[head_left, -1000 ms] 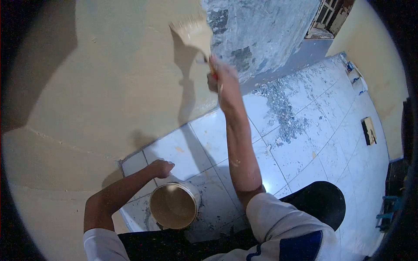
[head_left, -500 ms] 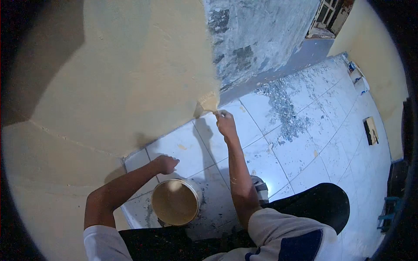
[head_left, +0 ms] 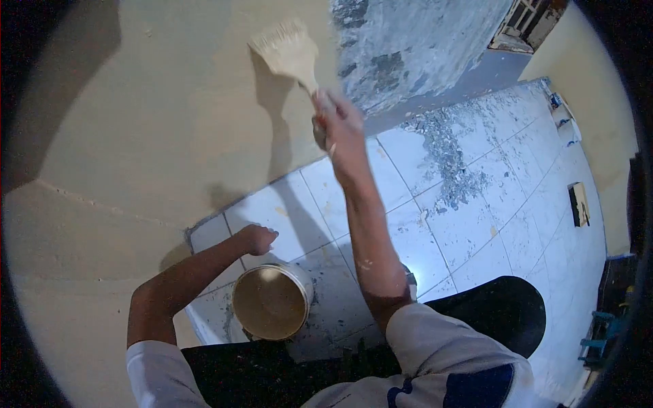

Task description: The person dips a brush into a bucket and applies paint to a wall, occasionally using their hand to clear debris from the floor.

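My right hand grips the handle of a wide paintbrush, raised against the tan-painted wall. Pale paint coats its bristles, which point up and left, and the brush casts a shadow below it. My left hand hovers just beyond the rim of a round white bucket, its fingers curled closed; whatever may be inside them is hidden. Tan paint coats the bucket's inside.
Bare grey, patchy plaster adjoins the tan paint. Scraped grey flakes litter the white tiled floor. A small tan-and-black object and a white container lie by the right wall. A barred window is top right.
My right hand has swept the brush up and left, from the wall's bottom edge to higher on the tan wall. My left hand and the bucket have stayed nearly in place.
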`<state>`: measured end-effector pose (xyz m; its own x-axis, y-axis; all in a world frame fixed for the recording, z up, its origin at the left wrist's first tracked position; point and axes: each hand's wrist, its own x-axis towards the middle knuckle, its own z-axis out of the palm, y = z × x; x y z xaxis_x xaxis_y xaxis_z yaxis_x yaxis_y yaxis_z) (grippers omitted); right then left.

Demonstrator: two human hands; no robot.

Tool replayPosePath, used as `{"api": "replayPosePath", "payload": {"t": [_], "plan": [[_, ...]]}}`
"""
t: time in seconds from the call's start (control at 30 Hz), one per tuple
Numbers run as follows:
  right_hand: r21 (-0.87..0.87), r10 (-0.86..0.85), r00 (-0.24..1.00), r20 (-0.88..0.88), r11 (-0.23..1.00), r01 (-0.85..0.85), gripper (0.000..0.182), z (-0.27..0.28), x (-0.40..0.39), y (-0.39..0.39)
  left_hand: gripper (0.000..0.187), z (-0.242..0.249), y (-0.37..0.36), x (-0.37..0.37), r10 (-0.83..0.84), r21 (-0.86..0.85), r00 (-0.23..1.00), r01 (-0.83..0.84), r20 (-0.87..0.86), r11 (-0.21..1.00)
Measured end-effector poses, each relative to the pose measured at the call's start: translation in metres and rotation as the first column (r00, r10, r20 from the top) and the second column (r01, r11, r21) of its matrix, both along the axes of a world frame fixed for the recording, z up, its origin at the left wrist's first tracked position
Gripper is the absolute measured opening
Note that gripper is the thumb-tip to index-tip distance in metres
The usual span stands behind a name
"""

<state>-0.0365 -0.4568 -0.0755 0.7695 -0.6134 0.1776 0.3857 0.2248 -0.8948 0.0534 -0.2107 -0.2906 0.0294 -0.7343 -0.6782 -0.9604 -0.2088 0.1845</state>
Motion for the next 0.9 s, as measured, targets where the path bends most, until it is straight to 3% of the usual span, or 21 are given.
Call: {"api": "replayPosePath", "payload": {"t": [0.07, 0.1, 0.2, 0.33, 0.4, 0.47, 0.53, 0.63, 0.73, 0.8, 0.87, 0.9], "plan": [[-0.004, -0.049, 0.99, -0.136, 0.999, 0.049, 0.029, -0.08, 0.016, 0.007, 0.038, -0.001, 0.004, 0.0, -0.008, -0.009, 1.0, 0.008, 0.011, 1.0], [-0.118, -0.118, 0.95, -0.29, 0.989, 0.087, 0.033, -0.107, 0.013, 0.012, 0.038, -0.019, 0.008, 0.004, -0.007, -0.006, 0.999, 0.007, 0.037, 1.0], [0.05, -0.063, 0.952, -0.299, 0.995, 0.081, 0.031, -0.158, 0.008, 0.03, 0.038, -0.022, 0.019, 0.007, -0.009, -0.043, 1.0, 0.01, 0.019, 0.999], [-0.069, -0.121, 0.909, -0.398, 0.992, 0.102, 0.035, -0.203, 0.005, 0.024, 0.038, -0.031, 0.023, 0.01, -0.031, -0.138, 0.999, 0.028, -0.014, 0.99], [-0.071, -0.114, 0.871, -0.478, 0.993, 0.091, 0.034, -0.222, 0.001, 0.021, 0.037, -0.015, 0.013, 0.004, -0.035, -0.083, 0.999, 0.037, 0.024, 0.996], [-0.201, -0.215, 0.822, -0.527, 0.972, 0.126, 0.032, -0.269, 0.006, 0.015, 0.036, -0.01, 0.014, 0.002, -0.025, -0.099, 0.999, 0.029, 0.039, 0.995], [-0.156, -0.21, 0.794, -0.571, 0.977, 0.147, 0.029, -0.284, 0.001, 0.018, 0.034, -0.007, 0.013, 0.0, -0.022, -0.145, 0.999, 0.025, 0.023, 0.989], [0.131, -0.091, 0.797, -0.597, 0.969, 0.209, 0.024, -0.291, -0.006, 0.018, 0.03, -0.002, 0.011, -0.008, -0.047, -0.21, 0.999, 0.049, 0.012, 0.976], [0.158, -0.044, 0.832, -0.553, 0.975, 0.156, 0.021, -0.286, -0.001, 0.01, 0.028, 0.001, 0.013, -0.013, -0.096, -0.273, 0.995, 0.093, 0.0, 0.958], [-0.161, -0.14, 0.879, -0.457, 0.984, 0.073, 0.02, -0.32, 0.028, -0.015, 0.028, 0.003, 0.011, -0.017, -0.107, -0.266, 0.994, 0.103, -0.001, 0.959], [-0.308, -0.161, 0.916, -0.368, 0.95, 0.044, 0.022, -0.301, 0.031, -0.022, 0.028, 0.005, 0.008, -0.018, -0.088, -0.207, 0.996, 0.088, 0.012, 0.974], [-0.293, -0.143, 0.929, -0.341, 0.955, 0.04, 0.023, -0.282, 0.03, -0.025, 0.032, 0.006, 0.007, -0.017, -0.072, -0.155, 0.997, 0.075, 0.027, 0.985]]}}
